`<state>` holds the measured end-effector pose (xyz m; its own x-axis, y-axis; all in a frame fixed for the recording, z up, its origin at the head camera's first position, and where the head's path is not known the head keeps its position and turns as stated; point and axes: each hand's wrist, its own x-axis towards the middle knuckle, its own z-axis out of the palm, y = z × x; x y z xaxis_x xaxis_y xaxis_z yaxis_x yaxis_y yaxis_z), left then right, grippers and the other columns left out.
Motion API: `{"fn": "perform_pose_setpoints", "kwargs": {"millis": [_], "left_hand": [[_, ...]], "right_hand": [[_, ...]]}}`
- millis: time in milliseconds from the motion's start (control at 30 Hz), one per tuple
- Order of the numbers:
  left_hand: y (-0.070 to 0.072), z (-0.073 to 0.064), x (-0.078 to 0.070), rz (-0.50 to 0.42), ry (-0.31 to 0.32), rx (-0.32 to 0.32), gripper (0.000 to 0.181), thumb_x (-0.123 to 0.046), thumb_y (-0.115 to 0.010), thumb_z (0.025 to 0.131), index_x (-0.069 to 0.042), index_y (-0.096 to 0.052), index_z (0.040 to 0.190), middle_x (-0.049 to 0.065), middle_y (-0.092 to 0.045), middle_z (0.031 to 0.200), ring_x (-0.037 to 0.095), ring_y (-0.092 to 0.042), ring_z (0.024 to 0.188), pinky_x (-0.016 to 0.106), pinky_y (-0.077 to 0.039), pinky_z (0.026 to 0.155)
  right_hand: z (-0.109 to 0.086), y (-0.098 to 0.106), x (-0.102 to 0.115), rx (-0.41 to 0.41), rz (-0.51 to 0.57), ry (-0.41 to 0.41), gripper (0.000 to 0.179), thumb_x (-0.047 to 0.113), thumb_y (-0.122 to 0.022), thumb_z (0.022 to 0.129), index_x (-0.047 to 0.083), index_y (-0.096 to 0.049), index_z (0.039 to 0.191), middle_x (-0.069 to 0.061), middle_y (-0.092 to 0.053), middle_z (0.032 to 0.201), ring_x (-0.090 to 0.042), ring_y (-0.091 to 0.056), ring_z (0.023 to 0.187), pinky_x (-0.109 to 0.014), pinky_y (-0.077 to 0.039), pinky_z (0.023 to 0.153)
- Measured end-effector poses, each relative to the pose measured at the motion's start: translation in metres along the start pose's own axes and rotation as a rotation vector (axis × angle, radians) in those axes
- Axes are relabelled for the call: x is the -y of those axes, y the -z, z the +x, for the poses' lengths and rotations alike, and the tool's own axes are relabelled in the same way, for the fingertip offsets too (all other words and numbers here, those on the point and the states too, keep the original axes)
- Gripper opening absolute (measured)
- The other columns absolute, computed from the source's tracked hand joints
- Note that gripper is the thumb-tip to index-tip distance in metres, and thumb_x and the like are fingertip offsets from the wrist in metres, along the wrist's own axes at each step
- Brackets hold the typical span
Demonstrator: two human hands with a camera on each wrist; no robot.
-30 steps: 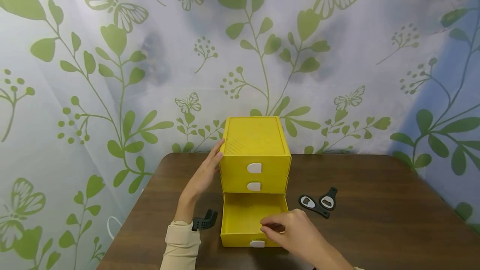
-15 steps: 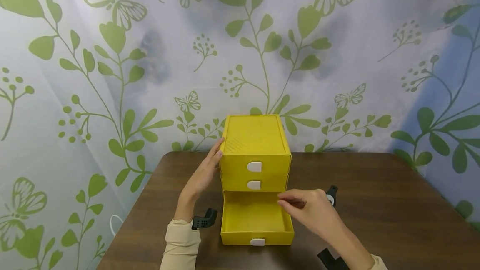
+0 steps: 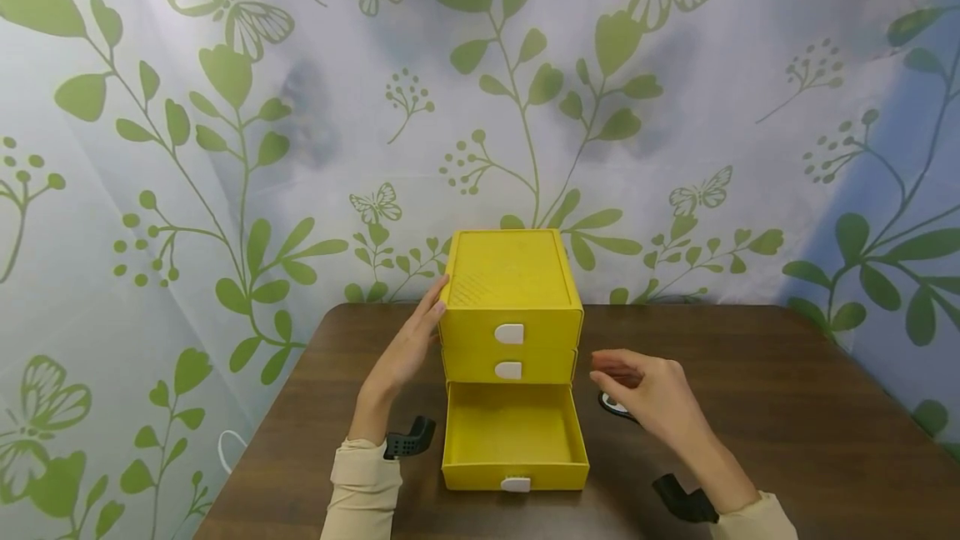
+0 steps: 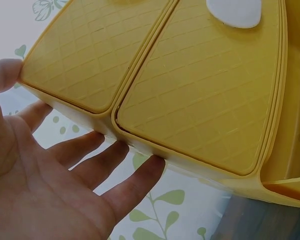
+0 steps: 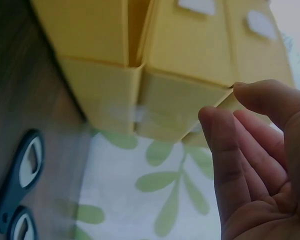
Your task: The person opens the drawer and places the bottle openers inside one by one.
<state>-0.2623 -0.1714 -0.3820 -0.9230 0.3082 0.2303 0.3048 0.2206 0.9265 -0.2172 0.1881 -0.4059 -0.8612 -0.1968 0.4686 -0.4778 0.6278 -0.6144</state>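
A yellow drawer unit (image 3: 510,273) with white pull tabs stands on the dark wooden table. Its bottom drawer (image 3: 551,477) is pulled out, and the inside that shows holds nothing. The upper two drawers are closed. My left hand (image 3: 401,357) rests its straightened fingers against the unit's left side; in the left wrist view the fingertips touch the side wall. My right hand (image 3: 656,394) hovers beside the unit's right side, fingers loosely bent, with nothing between thumb and fingertips. Beneath it a bottle opener (image 3: 615,403) is partly hidden. The right wrist view shows two bottle openers, one whole (image 5: 31,157).
The table (image 3: 787,423) stretches out to both sides of the unit. Behind it hangs a pale cloth (image 3: 337,148) with green leaves and butterflies. A white cable loop (image 3: 228,448) shows past the left table edge. Dark wrist mounts sit on both wrists.
My right hand has moved from above the open bottom drawer up and right, past the unit's side and over the bottle openers. My left hand and the drawers stay as they were.
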Motion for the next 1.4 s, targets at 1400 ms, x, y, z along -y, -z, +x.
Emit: {"fn": "perform_pose_setpoints", "kwargs": {"millis": [1400], "left_hand": [[0.001, 0.002, 0.001, -0.005, 0.003, -0.003, 0.057, -0.057, -0.034, 0.11, -0.044, -0.018, 0.163, -0.011, -0.014, 0.171, 0.023, -0.018, 0.158, 0.067, -0.024, 0.121]], "right_hand": [[-0.003, -0.024, -0.105, 0.257, -0.147, -0.176, 0.051, 0.021, -0.079, 0.092, -0.004, -0.065, 0.134, -0.021, -0.069, 0.128, -0.039, -0.069, 0.11, -0.053, -0.058, 0.091]]}}
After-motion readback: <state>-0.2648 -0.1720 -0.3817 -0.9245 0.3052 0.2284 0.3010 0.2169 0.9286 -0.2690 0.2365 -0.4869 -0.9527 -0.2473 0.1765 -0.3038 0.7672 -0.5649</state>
